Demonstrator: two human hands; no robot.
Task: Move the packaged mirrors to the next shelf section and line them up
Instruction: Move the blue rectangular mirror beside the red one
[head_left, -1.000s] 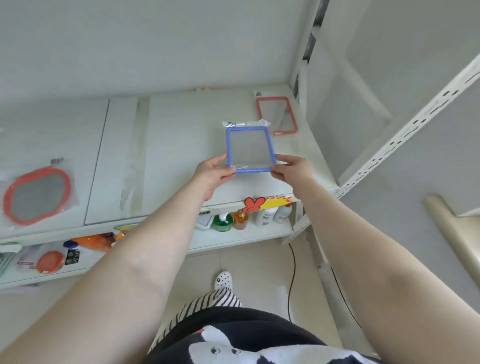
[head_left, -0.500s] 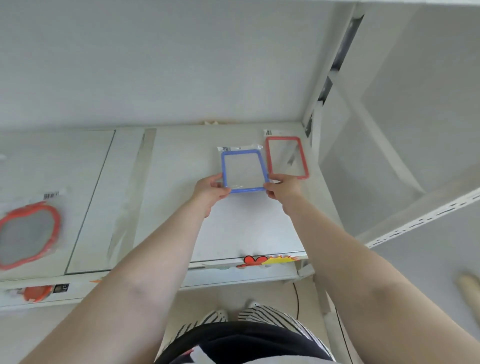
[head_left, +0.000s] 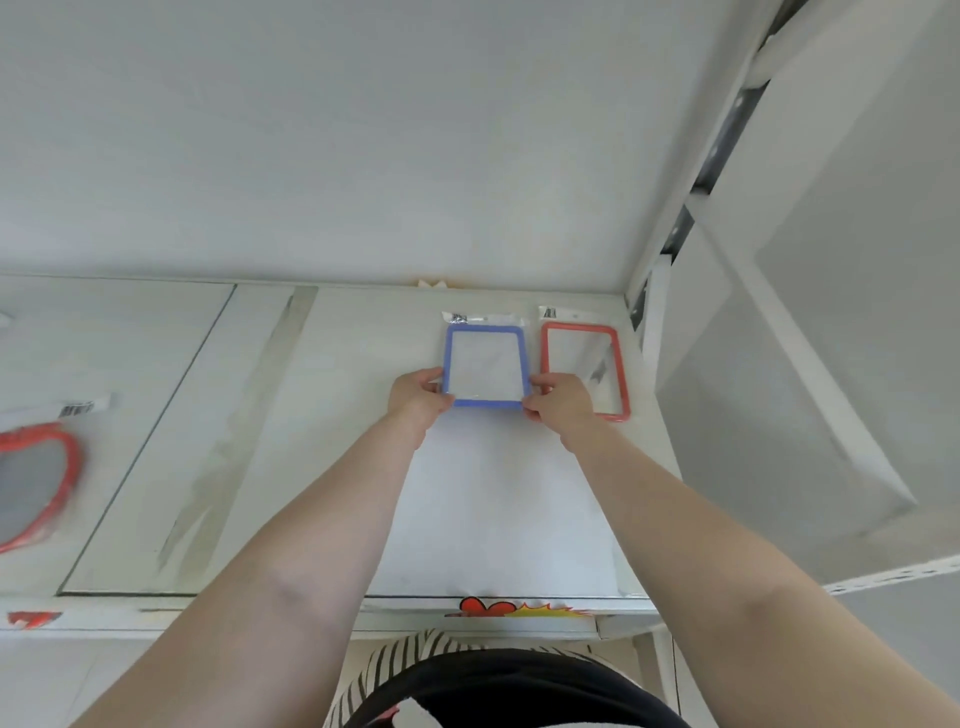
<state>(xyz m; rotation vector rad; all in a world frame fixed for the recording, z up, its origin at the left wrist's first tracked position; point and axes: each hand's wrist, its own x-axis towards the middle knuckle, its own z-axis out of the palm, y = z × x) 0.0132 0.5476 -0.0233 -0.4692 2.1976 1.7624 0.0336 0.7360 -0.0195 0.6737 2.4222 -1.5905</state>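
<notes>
A blue-framed rectangular mirror (head_left: 486, 365) in a clear packet lies at the back of the right shelf section (head_left: 488, 509). My left hand (head_left: 418, 396) pinches its near left corner and my right hand (head_left: 560, 404) pinches its near right corner. Just to its right, close to the shelf's corner post, lies a red-framed rectangular mirror (head_left: 583, 364), partly covered at its near left corner by my right hand. A red heart-shaped mirror (head_left: 36, 480) in a packet lies on the left shelf section, cut off by the frame's edge.
A white back wall (head_left: 363, 156) closes the shelf behind. A perforated white upright (head_left: 660, 322) stands at the right end. A red and yellow sticker (head_left: 514, 607) marks the shelf's front edge. A strip of tape (head_left: 244, 415) runs between the sections.
Both hands have carried the blue mirror away from me and set it down beside the red rectangular one. My view has tilted up toward the back of the shelf.
</notes>
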